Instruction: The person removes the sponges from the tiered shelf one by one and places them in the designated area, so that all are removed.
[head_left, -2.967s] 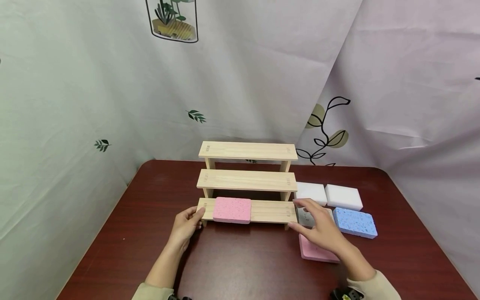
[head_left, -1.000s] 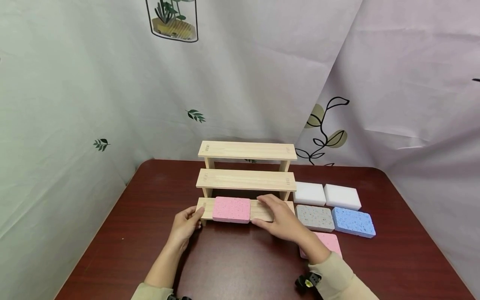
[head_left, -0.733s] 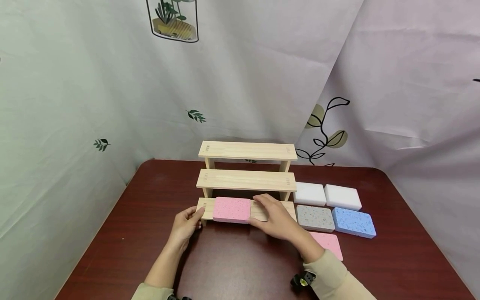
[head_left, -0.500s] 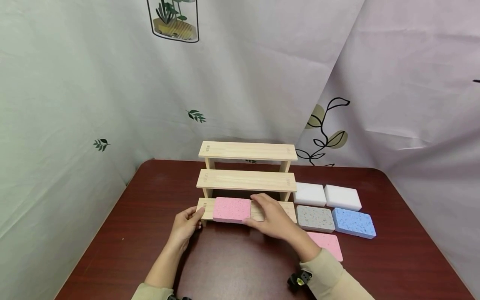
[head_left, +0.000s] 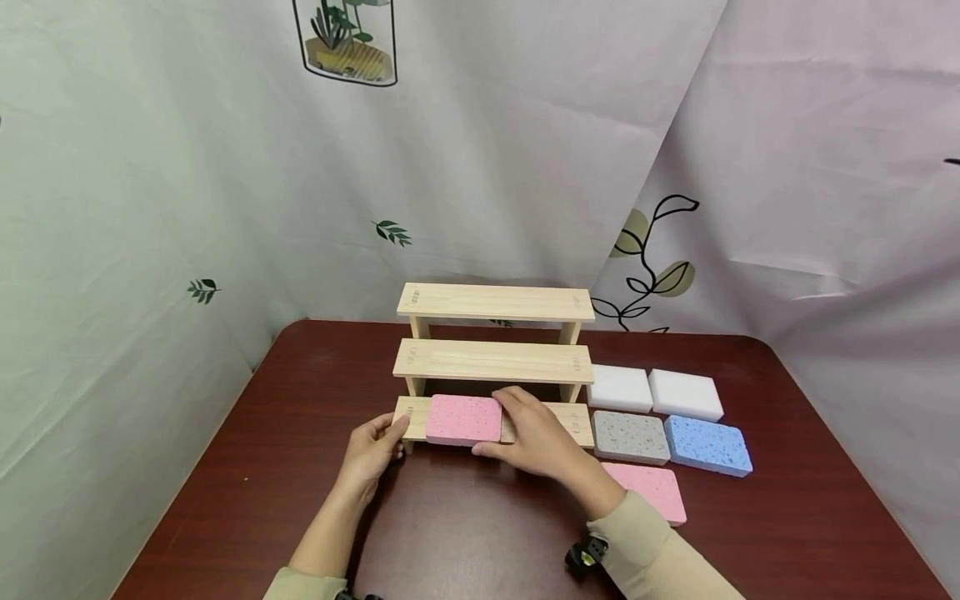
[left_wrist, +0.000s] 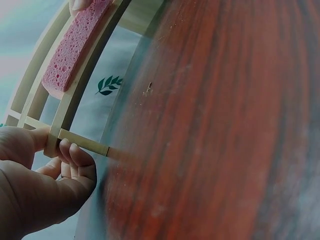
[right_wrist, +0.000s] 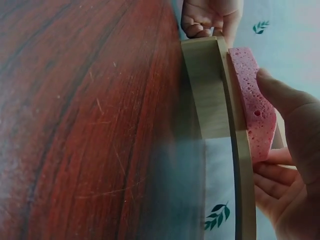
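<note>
A three-step wooden shelf (head_left: 491, 359) stands on the table, and a pink sponge (head_left: 463, 419) lies flat on its lowest step, left of the middle. My left hand (head_left: 371, 454) grips that step's left end, thumb on top and fingers curled beneath, as the left wrist view shows. Around the pink sponge's right end is my right hand (head_left: 536, 437). Its thumb (right_wrist: 280, 92) lies along the front side, while the other fingers bend at the right end, partly hidden behind the sponge in the right wrist view.
Right of the shelf lie two white sponges (head_left: 619, 388), a grey sponge (head_left: 630, 437), a blue sponge (head_left: 708, 445) and a second pink sponge (head_left: 651, 490), partly behind my right forearm. A patterned curtain (head_left: 487, 150) hangs behind the dark red table (head_left: 217, 467).
From the shelf's right end, my right hand has moved left along the lowest step to the pink sponge's right end. My left hand has kept its hold, and the sponges lie as before.
</note>
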